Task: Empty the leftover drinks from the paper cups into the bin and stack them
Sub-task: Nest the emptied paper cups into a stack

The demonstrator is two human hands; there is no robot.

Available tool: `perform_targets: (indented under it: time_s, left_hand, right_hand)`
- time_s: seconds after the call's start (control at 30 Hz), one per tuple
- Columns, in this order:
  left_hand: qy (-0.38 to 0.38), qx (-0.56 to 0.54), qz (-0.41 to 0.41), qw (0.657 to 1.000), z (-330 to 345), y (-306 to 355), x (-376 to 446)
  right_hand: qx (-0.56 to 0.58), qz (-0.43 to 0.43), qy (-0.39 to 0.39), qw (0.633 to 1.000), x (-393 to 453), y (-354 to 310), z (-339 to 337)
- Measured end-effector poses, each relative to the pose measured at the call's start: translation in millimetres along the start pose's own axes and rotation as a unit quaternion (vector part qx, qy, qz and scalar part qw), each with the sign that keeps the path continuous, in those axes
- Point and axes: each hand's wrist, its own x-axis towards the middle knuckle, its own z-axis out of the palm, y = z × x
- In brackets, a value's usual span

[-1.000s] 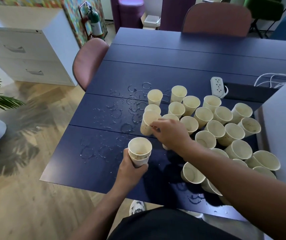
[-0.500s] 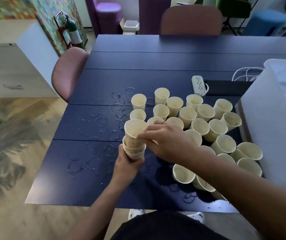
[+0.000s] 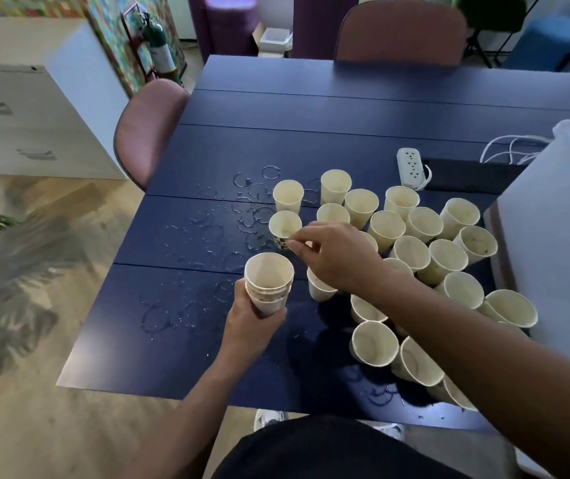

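Several cream paper cups (image 3: pixel 411 233) stand and lie crowded on the right half of the dark blue table (image 3: pixel 276 108). My left hand (image 3: pixel 252 326) grips a short stack of nested cups (image 3: pixel 269 283) upright above the table's near part. My right hand (image 3: pixel 332 255) reaches over the cluster, and its thumb and forefinger pinch the near rim of a single upright cup (image 3: pixel 284 227) at the cluster's left edge. The white bin (image 3: pixel 553 243) stands at the table's right side; its inside is out of sight.
Wet rings (image 3: pixel 228 223) cover the table left of the cups. A white power strip (image 3: pixel 412 166) with cables lies behind the cluster. Pink chairs stand at the left (image 3: pixel 145 129) and far side (image 3: pixel 401 32). A white drawer cabinet (image 3: pixel 27 115) is on the left.
My right hand lifted a cup, set it into the stack in my left hand, then let go and moved forward to another cup's rim. The stack grew by one.
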Motion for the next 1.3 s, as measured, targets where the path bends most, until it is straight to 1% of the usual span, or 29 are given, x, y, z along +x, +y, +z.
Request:
perform_targets:
  time_s: [0.1, 0.2, 0.33, 0.43, 0.53, 0.73, 0.8, 0.87, 0.97, 1.07, 1.2, 1.3]
  left_hand:
    - [-0.002, -0.006, -0.009, 1.000, -5, -6, -4]
    - [0.007, -0.011, -0.019, 1.000, -9, -12, -6]
    - [0.009, -0.013, -0.025, 1.000, -15, -18, -7]
    - [0.014, -0.018, -0.032, 0.999, -17, -22, -7]
    - [0.009, -0.018, -0.036, 0.999, -19, -21, -9]
    - [0.006, -0.015, -0.043, 0.999, -22, -22, -12]
    - [0.003, -0.014, -0.043, 0.999, -22, -23, -14]
    - [0.001, -0.014, -0.042, 0.999, -21, -25, -14]
    - [-0.002, -0.018, -0.040, 0.999, -22, -26, -13]
    - [-0.004, -0.019, -0.039, 0.999, -20, -24, -9]
    - [-0.021, -0.014, -0.029, 0.999, -15, -18, -3]
    - [-0.035, -0.011, -0.027, 0.999, -10, -11, 3]
  right_hand:
    - [-0.036, 0.024, -0.064, 0.997, 24, 7, 6]
    - [-0.080, 0.028, -0.128, 0.988, 46, 8, 18]
    - [-0.157, 0.047, -0.182, 0.970, 70, 8, 39]
    - [-0.171, 0.076, -0.223, 0.957, 81, 7, 53]
    - [-0.202, 0.106, -0.267, 0.936, 79, 1, 55]
    - [-0.253, 0.122, -0.286, 0.916, 77, 0, 62]
    - [-0.255, 0.120, -0.263, 0.923, 76, 3, 65]
    - [-0.242, 0.099, -0.214, 0.941, 76, 5, 65]
    - [-0.186, 0.058, -0.137, 0.971, 78, 9, 61]
    - [-0.121, 0.032, -0.046, 0.991, 74, 2, 43]
    - [-0.046, -0.008, 0.045, 0.998, 58, -11, 6]
    - [0.009, -0.032, 0.084, 0.996, 41, -21, -20]
